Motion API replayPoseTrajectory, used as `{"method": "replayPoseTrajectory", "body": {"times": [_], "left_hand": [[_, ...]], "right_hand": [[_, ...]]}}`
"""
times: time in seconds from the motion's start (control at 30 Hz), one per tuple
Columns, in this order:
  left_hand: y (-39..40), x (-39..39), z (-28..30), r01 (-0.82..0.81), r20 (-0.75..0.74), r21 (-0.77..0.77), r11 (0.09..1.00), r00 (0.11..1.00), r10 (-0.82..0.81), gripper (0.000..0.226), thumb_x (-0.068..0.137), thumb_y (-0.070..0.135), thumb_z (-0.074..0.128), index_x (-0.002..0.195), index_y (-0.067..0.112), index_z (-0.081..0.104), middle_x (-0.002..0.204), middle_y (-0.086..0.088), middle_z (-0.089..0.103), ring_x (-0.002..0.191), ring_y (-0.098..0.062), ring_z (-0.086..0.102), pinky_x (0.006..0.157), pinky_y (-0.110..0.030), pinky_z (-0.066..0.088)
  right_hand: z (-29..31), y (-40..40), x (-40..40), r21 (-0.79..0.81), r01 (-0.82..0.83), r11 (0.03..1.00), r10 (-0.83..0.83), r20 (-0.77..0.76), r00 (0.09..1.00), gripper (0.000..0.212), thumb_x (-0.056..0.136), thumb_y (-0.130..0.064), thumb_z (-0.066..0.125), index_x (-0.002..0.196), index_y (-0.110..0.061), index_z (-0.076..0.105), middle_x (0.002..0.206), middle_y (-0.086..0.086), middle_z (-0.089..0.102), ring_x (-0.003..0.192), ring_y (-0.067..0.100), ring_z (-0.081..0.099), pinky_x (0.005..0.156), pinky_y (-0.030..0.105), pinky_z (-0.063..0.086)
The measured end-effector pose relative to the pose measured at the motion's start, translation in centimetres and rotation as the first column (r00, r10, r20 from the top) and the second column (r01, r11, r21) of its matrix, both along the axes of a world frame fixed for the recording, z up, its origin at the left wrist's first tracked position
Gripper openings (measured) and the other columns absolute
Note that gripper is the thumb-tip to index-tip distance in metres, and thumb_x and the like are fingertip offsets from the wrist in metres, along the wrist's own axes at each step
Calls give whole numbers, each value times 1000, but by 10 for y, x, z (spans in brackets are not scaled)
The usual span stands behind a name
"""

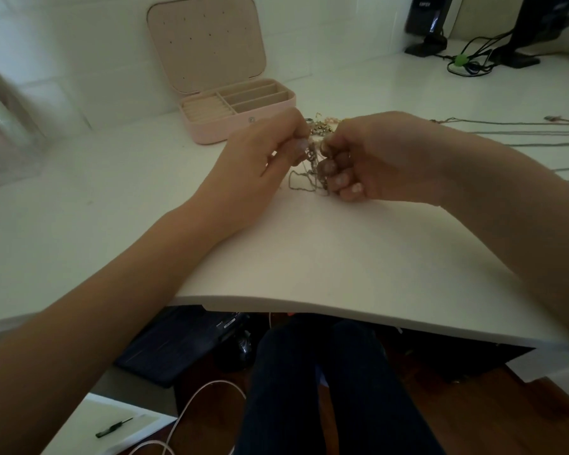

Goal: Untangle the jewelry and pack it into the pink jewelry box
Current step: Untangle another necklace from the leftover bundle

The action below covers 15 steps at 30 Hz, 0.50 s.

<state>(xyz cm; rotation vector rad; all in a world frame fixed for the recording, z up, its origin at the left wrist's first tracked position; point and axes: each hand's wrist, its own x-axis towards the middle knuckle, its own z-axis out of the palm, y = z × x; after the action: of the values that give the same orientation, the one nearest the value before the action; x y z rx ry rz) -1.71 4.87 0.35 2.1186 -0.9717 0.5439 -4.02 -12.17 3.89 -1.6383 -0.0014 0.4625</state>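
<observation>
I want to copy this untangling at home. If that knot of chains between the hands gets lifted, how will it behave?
The tangle of chains will probably be floppy: loops sag to the desk below the left hand and right hand. It looks light, since the strands are thin. It would likely lift as one clump, as the strands look knotted.

White table (309, 257); black cables (467, 60); green screwdriver (114, 428).

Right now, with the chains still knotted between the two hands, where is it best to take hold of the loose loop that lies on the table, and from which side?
Probably pinch the loose loop at its bare near-left corner, coming from the left: the right hand covers its right end, and the tangled jewelry sits just above it. The left hand is nearest.
</observation>
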Motion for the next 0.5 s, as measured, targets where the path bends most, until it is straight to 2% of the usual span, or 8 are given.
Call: {"method": "replayPoseTrajectory", "body": {"times": [0.1, 0.2, 0.33, 0.5], "left_hand": [[2, 0, 0, -17, -35, -36, 999, 999, 16, 12, 97, 9, 45, 88, 3, 51, 78, 2, 59, 79, -19, 58, 77, -43, 48], [0, 0, -1, -23, -105, -72, 997, 994, 15, 9, 96, 12, 46, 88, 9, 49, 81, 6, 60, 81, -14, 60, 77, -35, 50], [-2, -1, -1, 10, -232, -155, 988, 972, -46, 11, 92, 15, 54, 87, 24, 49, 81, 8, 63, 79, -4, 62, 71, -21, 49], [-3, -2, 1, -7, -273, -184, 983, 961, -45, 11, 84, 17, 64, 83, 27, 58, 74, 10, 64, 73, -5, 64, 68, -21, 49]], "right_hand": [[-3, 2, 0, -64, 49, 997, -45, 74, 996, 17, 98, -9, 42, 82, -12, 47, 66, 4, 46, 49, 13, 41, 39, 19, 32], [-3, 3, 1, -177, 120, 977, -87, 188, 978, 9, 98, -10, 49, 90, -8, 54, 70, 5, 51, 52, 13, 47, 42, 20, 36], [-2, 3, 0, -102, 116, 988, -95, 197, 976, 12, 97, -11, 50, 86, -9, 55, 70, 3, 51, 53, 12, 47, 47, 22, 38], [-3, 5, -1, -38, 49, 998, -41, 184, 982, 18, 99, -12, 47, 83, -10, 56, 68, 2, 50, 51, 11, 47, 49, 21, 37]]}}
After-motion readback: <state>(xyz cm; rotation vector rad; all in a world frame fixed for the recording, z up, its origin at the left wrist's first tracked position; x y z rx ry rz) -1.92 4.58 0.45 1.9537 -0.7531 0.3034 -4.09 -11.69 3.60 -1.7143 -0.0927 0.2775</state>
